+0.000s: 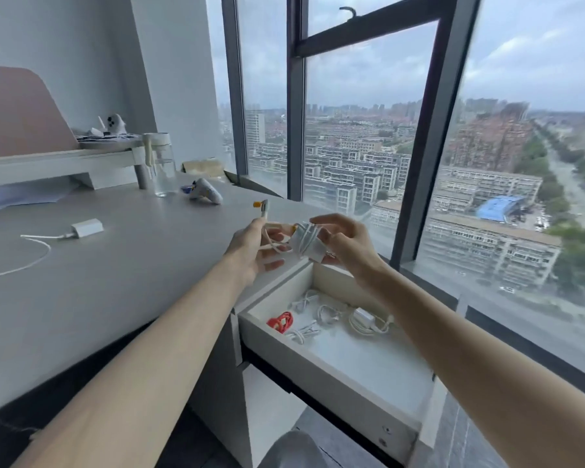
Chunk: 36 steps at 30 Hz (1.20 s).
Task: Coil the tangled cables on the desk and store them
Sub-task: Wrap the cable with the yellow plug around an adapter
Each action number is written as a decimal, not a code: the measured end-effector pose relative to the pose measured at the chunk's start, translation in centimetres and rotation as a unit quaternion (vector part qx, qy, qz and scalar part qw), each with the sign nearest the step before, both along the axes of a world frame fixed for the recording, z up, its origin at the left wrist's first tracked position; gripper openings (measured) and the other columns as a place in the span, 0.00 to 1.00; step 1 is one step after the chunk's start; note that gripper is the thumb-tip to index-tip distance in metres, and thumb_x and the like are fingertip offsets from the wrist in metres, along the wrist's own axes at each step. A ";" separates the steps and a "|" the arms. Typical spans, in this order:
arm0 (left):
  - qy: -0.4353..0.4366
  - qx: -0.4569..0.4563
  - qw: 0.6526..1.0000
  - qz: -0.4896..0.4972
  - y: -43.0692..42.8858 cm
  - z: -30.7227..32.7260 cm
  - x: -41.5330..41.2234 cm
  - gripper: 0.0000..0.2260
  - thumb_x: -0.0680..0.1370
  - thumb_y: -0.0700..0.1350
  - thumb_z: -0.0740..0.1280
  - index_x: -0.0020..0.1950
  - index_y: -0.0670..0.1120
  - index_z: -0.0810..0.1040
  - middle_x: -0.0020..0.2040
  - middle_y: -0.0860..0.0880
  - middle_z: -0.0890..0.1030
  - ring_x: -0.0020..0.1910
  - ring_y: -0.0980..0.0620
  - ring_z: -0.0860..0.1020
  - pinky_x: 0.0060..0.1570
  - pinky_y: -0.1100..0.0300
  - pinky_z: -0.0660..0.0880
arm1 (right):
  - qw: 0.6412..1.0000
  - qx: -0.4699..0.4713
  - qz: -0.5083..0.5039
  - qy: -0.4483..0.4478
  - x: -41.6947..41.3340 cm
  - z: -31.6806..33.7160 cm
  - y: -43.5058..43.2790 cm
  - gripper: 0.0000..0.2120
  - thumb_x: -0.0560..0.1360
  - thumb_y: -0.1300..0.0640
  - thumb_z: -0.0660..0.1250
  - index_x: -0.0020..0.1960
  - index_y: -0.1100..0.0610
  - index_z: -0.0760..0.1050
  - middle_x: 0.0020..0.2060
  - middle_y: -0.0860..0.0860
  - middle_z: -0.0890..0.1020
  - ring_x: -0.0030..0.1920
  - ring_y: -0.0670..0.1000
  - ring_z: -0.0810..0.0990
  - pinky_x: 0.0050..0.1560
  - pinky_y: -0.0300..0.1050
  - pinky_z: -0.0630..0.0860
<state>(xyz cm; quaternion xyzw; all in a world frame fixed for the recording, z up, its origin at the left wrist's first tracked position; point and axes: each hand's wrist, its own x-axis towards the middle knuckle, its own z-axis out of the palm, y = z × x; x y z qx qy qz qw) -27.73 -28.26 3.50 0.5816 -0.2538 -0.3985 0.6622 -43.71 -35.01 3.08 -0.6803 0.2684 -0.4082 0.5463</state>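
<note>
My right hand (345,241) grips a white charger block with its white cable (304,239) wound around it, above the back of the open drawer (331,369). My left hand (254,251) pinches the cable's free end, whose orange-tipped plug (260,206) sticks up above the fingers. Inside the drawer lie several coiled white cables (321,315), a red coiled cable (281,321) and a white charger with its cable (365,319). Another white charger (86,228) with a loose white cable (31,251) lies on the grey desk (115,282) at the left.
A white game controller (205,191) and a clear water bottle (163,163) stand at the desk's back. A white shelf riser (58,160) holds a second controller (115,125) and papers. Tall windows (362,113) run along the right, close behind the drawer.
</note>
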 end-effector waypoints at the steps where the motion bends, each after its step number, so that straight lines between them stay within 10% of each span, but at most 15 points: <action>1: 0.012 0.007 1.000 -0.005 -0.5 0.0 -0.2 0.15 0.81 0.51 0.59 0.43 0.45 0.78 0.37 0.47 0.80 0.36 0.48 0.80 0.37 0.54 0.77 | 1.000 -0.001 0.000 -0.001 -0.5 -0.1 -0.3 0.16 0.80 0.68 0.60 0.50 0.50 0.81 0.48 0.48 0.82 0.46 0.50 0.83 0.46 0.53 0.84; 10: 0.062 -0.050 0.990 0.116 -2.8 -0.4 -1.4 0.12 0.83 0.46 0.58 0.42 0.42 0.71 0.36 0.46 0.76 0.33 0.46 0.80 0.33 0.52 0.78 | 1.000 -0.013 -0.015 0.000 -2.9 -0.9 -1.6 0.18 0.79 0.71 0.60 0.51 0.51 0.82 0.51 0.50 0.82 0.49 0.49 0.81 0.43 0.53 0.84; 14: -0.106 0.027 0.993 0.047 -3.0 -2.3 -1.7 0.16 0.83 0.50 0.59 0.40 0.42 0.74 0.33 0.46 0.76 0.31 0.49 0.78 0.39 0.51 0.81 | 0.999 -0.028 -0.021 0.033 -4.6 -2.9 -2.6 0.20 0.78 0.69 0.61 0.48 0.46 0.83 0.51 0.49 0.83 0.52 0.51 0.82 0.45 0.50 0.84; 19: -0.324 0.172 0.924 -0.105 -2.9 -5.7 -2.4 0.10 0.83 0.45 0.56 0.51 0.43 0.75 0.42 0.45 0.76 0.38 0.51 0.76 0.45 0.54 0.80 | 0.992 -0.005 0.010 0.130 -6.2 -5.9 -3.8 0.22 0.76 0.72 0.61 0.52 0.47 0.82 0.53 0.46 0.83 0.56 0.49 0.81 0.55 0.55 0.81; 23: -0.497 0.275 0.808 -0.158 -3.4 -9.1 -2.7 0.17 0.80 0.44 0.60 0.68 0.45 0.65 0.58 0.42 0.76 0.52 0.44 0.77 0.51 0.51 0.76 | 0.957 0.051 0.071 0.277 -6.7 -7.4 -4.6 0.26 0.74 0.73 0.57 0.61 0.51 0.80 0.61 0.49 0.79 0.54 0.50 0.79 0.43 0.45 0.81; 31: -0.583 0.316 0.687 -0.297 -5.0 -12.8 -4.6 0.14 0.80 0.47 0.62 0.66 0.52 0.73 0.63 0.42 0.74 0.57 0.42 0.76 0.56 0.53 0.73 | 0.855 0.103 0.177 0.477 -7.5 -10.3 -4.9 0.26 0.78 0.71 0.59 0.72 0.52 0.70 0.65 0.58 0.71 0.60 0.58 0.78 0.55 0.54 0.81; 36: -0.639 0.325 0.614 -0.329 -5.4 -13.9 -5.5 0.10 0.80 0.46 0.63 0.61 0.47 0.71 0.59 0.43 0.73 0.49 0.45 0.75 0.42 0.56 0.70 | 0.817 0.105 0.185 0.535 -7.0 -12.5 -4.8 0.24 0.78 0.71 0.57 0.72 0.56 0.69 0.60 0.57 0.71 0.56 0.59 0.79 0.56 0.54 0.81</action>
